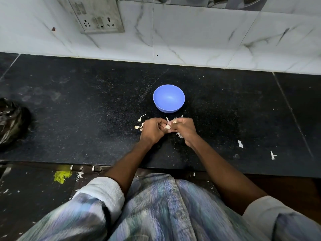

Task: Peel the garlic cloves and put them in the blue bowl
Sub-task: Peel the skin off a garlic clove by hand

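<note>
**Garlic held between both hands, just short of the bowl**

Garlic point(167, 126) sits between the two hands at the middle of the counter point(86, 105) — a small pale clove with a strip of skin sticking up from it. The left hand point(152, 130) has its fingers curled in around the clove from the 9 o'clock side. The right hand point(184, 128) meets it from 3 o'clock, its fingers point(174, 121) pinching at the skin; one long nail shows at the tip. The two hands touch over the clove, so how much of it is already bare cannot be told.

The bowl point(168, 98) stands on the counter at 12 o'clock from the hands, near them but apart. It is blue, upright, and nothing shows inside it.

Peels point(139, 122) lie on the dark stone at 9 to 10 o'clock from the left hand, just beside it, and more scraps point(179, 135) peek out under the right hand at about 5 o'clock. Two white flecks point(240, 144) lie well apart toward 4 o'clock.

A black bag point(10, 120) slumps at the counter's far 9 o'clock edge. On the tiled wall point(191, 35) behind, at 11 o'clock — a switch plate point(96, 16) with sockets. Rolled sleeves point(102, 192) and a striped shirt fill the near edge at 6 o'clock.
</note>
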`<action>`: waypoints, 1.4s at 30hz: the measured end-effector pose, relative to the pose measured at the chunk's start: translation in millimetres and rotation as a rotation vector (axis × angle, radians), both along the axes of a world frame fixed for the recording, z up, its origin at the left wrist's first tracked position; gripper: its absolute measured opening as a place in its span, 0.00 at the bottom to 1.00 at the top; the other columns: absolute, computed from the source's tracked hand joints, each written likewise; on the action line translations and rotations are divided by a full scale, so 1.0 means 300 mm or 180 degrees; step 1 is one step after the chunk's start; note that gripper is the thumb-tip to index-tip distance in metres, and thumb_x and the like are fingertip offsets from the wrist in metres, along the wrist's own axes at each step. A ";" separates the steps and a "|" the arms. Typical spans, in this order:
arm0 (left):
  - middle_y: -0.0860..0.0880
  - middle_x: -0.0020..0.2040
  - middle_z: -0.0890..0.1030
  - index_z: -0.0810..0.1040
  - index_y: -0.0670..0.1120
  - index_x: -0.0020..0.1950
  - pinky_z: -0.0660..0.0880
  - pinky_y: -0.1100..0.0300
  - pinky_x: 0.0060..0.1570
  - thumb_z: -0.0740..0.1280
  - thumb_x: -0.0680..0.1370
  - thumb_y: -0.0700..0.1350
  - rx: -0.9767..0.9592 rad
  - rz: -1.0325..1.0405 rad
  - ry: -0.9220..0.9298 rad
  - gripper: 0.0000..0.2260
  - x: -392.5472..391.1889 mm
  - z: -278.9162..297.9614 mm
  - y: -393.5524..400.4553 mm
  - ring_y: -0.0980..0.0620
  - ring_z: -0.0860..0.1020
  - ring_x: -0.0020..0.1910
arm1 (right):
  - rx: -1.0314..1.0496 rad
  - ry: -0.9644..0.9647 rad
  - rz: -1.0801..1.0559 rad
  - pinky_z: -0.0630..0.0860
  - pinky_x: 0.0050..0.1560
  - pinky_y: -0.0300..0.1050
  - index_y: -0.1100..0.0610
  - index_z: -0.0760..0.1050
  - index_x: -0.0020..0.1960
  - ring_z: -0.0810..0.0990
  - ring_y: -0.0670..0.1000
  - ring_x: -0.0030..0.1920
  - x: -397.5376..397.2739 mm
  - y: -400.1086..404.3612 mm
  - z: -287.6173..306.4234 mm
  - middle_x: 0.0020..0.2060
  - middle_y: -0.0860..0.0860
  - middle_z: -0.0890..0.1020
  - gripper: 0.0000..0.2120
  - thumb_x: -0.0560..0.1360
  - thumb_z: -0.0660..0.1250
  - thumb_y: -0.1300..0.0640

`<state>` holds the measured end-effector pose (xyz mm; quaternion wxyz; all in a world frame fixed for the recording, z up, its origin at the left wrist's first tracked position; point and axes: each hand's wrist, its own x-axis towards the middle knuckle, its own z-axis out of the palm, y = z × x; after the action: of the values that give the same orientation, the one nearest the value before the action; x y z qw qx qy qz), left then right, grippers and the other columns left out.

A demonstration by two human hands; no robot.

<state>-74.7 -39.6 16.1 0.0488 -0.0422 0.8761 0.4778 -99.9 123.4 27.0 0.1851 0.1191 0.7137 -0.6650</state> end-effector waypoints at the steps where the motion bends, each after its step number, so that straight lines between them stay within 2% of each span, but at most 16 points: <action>1: 0.55 0.41 0.86 0.88 0.50 0.51 0.83 0.57 0.46 0.85 0.69 0.47 -0.0097 -0.0023 0.0027 0.12 0.001 0.002 -0.001 0.60 0.82 0.37 | 0.0037 0.0024 -0.0010 0.83 0.45 0.45 0.68 0.83 0.48 0.85 0.55 0.40 -0.002 0.005 -0.003 0.43 0.63 0.86 0.05 0.77 0.73 0.66; 3: 0.55 0.43 0.86 0.89 0.50 0.50 0.83 0.54 0.47 0.83 0.72 0.49 -0.0264 -0.0130 0.0083 0.09 0.005 0.008 -0.001 0.58 0.83 0.40 | 0.0133 0.0055 -0.0002 0.78 0.43 0.47 0.65 0.84 0.45 0.81 0.53 0.38 -0.001 0.012 -0.012 0.39 0.61 0.86 0.07 0.77 0.75 0.61; 6: 0.51 0.44 0.88 0.90 0.50 0.49 0.81 0.53 0.46 0.80 0.75 0.49 -0.0514 -0.0293 0.0130 0.05 0.009 0.021 0.008 0.53 0.84 0.41 | 0.0265 0.0085 -0.0005 0.72 0.38 0.47 0.68 0.81 0.43 0.75 0.50 0.33 0.002 0.011 -0.020 0.33 0.57 0.82 0.11 0.77 0.74 0.60; 9: 0.52 0.45 0.89 0.90 0.51 0.51 0.81 0.57 0.46 0.79 0.76 0.46 -0.0380 -0.0311 0.0183 0.05 0.008 0.016 0.006 0.60 0.84 0.40 | 0.0245 0.0123 0.0050 0.73 0.37 0.45 0.71 0.80 0.46 0.76 0.51 0.33 0.000 0.015 -0.013 0.33 0.57 0.82 0.12 0.78 0.74 0.60; 11: 0.52 0.47 0.89 0.90 0.49 0.52 0.81 0.63 0.45 0.79 0.76 0.43 -0.0167 -0.0218 0.0213 0.05 0.014 0.008 -0.001 0.67 0.83 0.40 | 0.0217 0.0168 0.0166 0.76 0.38 0.42 0.70 0.81 0.46 0.78 0.50 0.33 0.000 0.020 -0.005 0.33 0.57 0.83 0.10 0.77 0.74 0.62; 13: 0.51 0.45 0.89 0.90 0.47 0.52 0.81 0.63 0.44 0.77 0.77 0.40 0.0044 -0.0110 0.0149 0.05 0.022 -0.011 -0.005 0.69 0.81 0.37 | 0.0187 0.0249 0.0228 0.77 0.37 0.38 0.69 0.82 0.46 0.79 0.47 0.31 0.005 0.021 0.001 0.32 0.58 0.83 0.06 0.77 0.74 0.65; 14: 0.50 0.44 0.89 0.90 0.46 0.52 0.82 0.61 0.46 0.76 0.78 0.38 0.0192 -0.0061 0.0077 0.05 0.026 -0.022 -0.006 0.66 0.82 0.37 | 0.0171 0.0297 0.0232 0.78 0.36 0.37 0.69 0.82 0.46 0.79 0.47 0.30 0.009 0.020 0.004 0.32 0.58 0.83 0.05 0.77 0.73 0.66; 16: 0.49 0.44 0.89 0.90 0.45 0.54 0.85 0.53 0.50 0.75 0.80 0.37 0.0552 0.0049 -0.0084 0.06 0.034 -0.039 -0.003 0.55 0.87 0.42 | 0.0157 0.0380 0.0194 0.79 0.37 0.37 0.68 0.83 0.46 0.80 0.46 0.30 0.015 0.018 0.006 0.32 0.59 0.83 0.03 0.77 0.73 0.67; 18: 0.48 0.46 0.89 0.89 0.42 0.55 0.85 0.53 0.53 0.73 0.81 0.36 0.0881 0.0167 -0.0199 0.06 0.036 -0.042 0.003 0.48 0.88 0.47 | 0.0154 0.0437 0.0142 0.80 0.38 0.37 0.67 0.83 0.46 0.80 0.47 0.31 0.016 0.012 0.003 0.33 0.58 0.83 0.02 0.77 0.73 0.68; 21: 0.46 0.48 0.89 0.87 0.38 0.58 0.83 0.63 0.48 0.71 0.82 0.36 0.1293 0.0336 -0.0314 0.07 0.039 -0.036 0.014 0.56 0.87 0.43 | 0.0120 0.0530 0.0056 0.81 0.39 0.39 0.67 0.84 0.48 0.82 0.47 0.32 0.016 0.004 -0.003 0.33 0.56 0.85 0.02 0.77 0.72 0.68; 26: 0.42 0.45 0.88 0.86 0.36 0.59 0.84 0.64 0.47 0.69 0.83 0.36 0.2001 0.0820 -0.0733 0.07 0.030 -0.048 0.024 0.53 0.85 0.39 | 0.0019 0.0574 -0.0109 0.81 0.42 0.42 0.63 0.85 0.47 0.84 0.49 0.34 0.022 -0.003 -0.013 0.36 0.59 0.86 0.04 0.77 0.72 0.68; 30: 0.41 0.43 0.88 0.85 0.37 0.54 0.84 0.64 0.42 0.67 0.84 0.33 0.2609 0.1302 -0.1160 0.07 0.020 -0.039 0.025 0.53 0.86 0.37 | -0.0044 0.0548 -0.0181 0.81 0.41 0.39 0.68 0.84 0.51 0.85 0.48 0.35 0.020 -0.011 -0.008 0.36 0.56 0.86 0.04 0.78 0.70 0.70; 33: 0.41 0.42 0.88 0.87 0.40 0.51 0.84 0.63 0.45 0.68 0.83 0.35 0.2268 0.1126 -0.0955 0.07 0.011 -0.049 0.019 0.52 0.85 0.39 | -0.0077 0.0470 -0.0144 0.82 0.43 0.39 0.69 0.83 0.52 0.86 0.50 0.38 0.015 -0.017 -0.010 0.41 0.60 0.87 0.05 0.77 0.70 0.71; 36: 0.42 0.46 0.89 0.87 0.39 0.57 0.85 0.61 0.49 0.71 0.83 0.37 0.2050 0.0953 -0.0688 0.06 0.014 -0.069 0.017 0.50 0.85 0.41 | -0.0101 0.0330 -0.0284 0.84 0.45 0.41 0.68 0.83 0.53 0.87 0.54 0.43 0.015 -0.026 -0.019 0.45 0.63 0.87 0.08 0.76 0.70 0.73; 39: 0.45 0.49 0.89 0.87 0.40 0.61 0.85 0.56 0.51 0.73 0.81 0.38 0.1879 0.0878 -0.0455 0.09 0.024 -0.072 0.012 0.48 0.86 0.43 | 0.0058 0.0214 -0.0328 0.84 0.45 0.42 0.63 0.84 0.54 0.87 0.54 0.46 0.013 -0.031 -0.020 0.48 0.60 0.87 0.12 0.74 0.70 0.74; 42: 0.47 0.50 0.89 0.87 0.42 0.61 0.85 0.52 0.52 0.72 0.82 0.37 0.1540 0.0748 -0.0272 0.09 0.027 -0.064 0.004 0.49 0.87 0.43 | 0.0013 0.0012 -0.0259 0.85 0.45 0.43 0.60 0.86 0.52 0.87 0.52 0.47 0.016 -0.027 -0.020 0.46 0.56 0.88 0.08 0.77 0.70 0.69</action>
<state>-66.4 -38.5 -3.0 0.0386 -0.1507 0.7227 0.6734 -95.2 115.2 21.0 0.1562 0.1472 0.7099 -0.6708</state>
